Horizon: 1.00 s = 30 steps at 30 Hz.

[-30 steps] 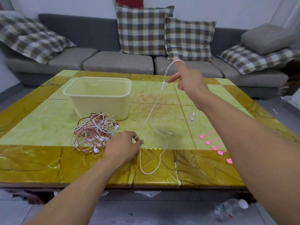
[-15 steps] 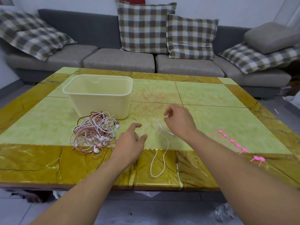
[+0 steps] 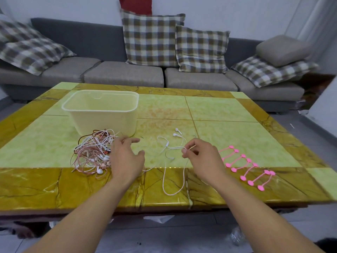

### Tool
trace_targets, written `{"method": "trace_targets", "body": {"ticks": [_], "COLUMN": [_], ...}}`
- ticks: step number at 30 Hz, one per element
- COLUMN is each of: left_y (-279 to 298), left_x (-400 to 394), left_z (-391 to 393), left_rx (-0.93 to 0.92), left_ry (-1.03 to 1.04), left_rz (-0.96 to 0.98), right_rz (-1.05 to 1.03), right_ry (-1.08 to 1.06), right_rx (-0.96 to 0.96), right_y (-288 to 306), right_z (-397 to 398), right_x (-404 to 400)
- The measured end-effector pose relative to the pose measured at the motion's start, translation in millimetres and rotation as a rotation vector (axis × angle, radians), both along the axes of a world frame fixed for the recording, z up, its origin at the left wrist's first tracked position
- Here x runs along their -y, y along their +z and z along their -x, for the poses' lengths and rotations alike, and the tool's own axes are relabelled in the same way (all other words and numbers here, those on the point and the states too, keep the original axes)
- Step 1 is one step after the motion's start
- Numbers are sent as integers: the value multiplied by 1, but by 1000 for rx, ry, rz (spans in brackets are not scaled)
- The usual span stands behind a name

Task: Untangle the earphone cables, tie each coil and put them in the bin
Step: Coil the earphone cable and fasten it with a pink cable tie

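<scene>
A long grey sofa (image 3: pixel 124 77) runs along the far wall, with checked cushions (image 3: pixel 152 38) propped on it and one plain grey cushion (image 3: pixel 281 50) at its right end. In front of it stands the worktop (image 3: pixel 228 114), pale green tiles framed in yellow-brown marble. On its left half sits a cream plastic bin (image 3: pixel 102 114), open at the top, with nothing showing inside.

Just in front of the bin lies a tangled heap of earphone cables (image 3: pixel 91 152), white and pink, with a few earbuds poking out at the near side. The left hand (image 3: pixel 125 159) hovers at the heap's right edge, fingers spread and loosely bent, thumb apart, gripping nothing; whether the fingertips touch the cables I cannot tell.

To the right of the heap, one white earphone cable (image 3: pixel 171 154) lies loose, its two earbuds near the middle of the worktop and a long loop trailing over the near marble border. The right hand (image 3: pixel 202 157) pinches this cable between thumb and forefinger, the other fingers curled in.

Just beside the right hand, further right, a row of pink cable ties (image 3: pixel 244 167) lies spread flat, running down to the near edge.
</scene>
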<state>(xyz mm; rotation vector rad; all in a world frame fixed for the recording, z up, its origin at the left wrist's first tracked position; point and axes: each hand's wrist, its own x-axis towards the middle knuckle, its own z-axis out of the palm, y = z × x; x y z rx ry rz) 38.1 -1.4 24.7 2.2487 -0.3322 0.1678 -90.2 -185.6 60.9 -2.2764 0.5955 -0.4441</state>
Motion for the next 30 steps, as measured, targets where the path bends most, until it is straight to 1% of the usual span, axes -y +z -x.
{"method": "trace_targets", "body": {"ticks": [1,2,3,4,6,8,10,12,14,16,18,20,22,27,30], "left_y": [4,10,16,21,30,34,35,40,46,51,53,54,52,48,47], "left_x": [0,0,2,4,8,13,18,20,20,18,15,14,15,11,10], "left_z": [4,9,16,24,43,54,60,62,61,58,53,49,46,41,42], "left_rx": [110,196,218,172,-58,-255,-394,-548,-744,-908,-995,-1018,-1005,-988,-1054], "left_ry": [-17,-95,-214,-351,-560,-662,-721,-717,-676,-657,-644,-629,-629,-640,-652], "left_rz": [27,85,154,215,294,319,392,582,778,910,1007,1045,1039,913,889], "right_rz": [-35,-70,-94,-103,-119,-191,-293,-416,-476,-432,-381,-325,-262,-185,-208], "right_ry": [36,78,117,153,200,202,166,85,10,-18,-4,51,102,65,81], "right_rx": [68,122,158,177,206,250,292,307,316,330,301,223,177,218,204], "right_y": [6,10,13,16,18,18,18,15,10,8,4,2,-1,-1,-3], "right_z": [7,13,18,21,24,23,21,16,11,8,4,3,2,-1,-1], "right_x": [0,0,-1,-1,-1,-1,-1,0,2,5,9,7,1,-4,-3]}}
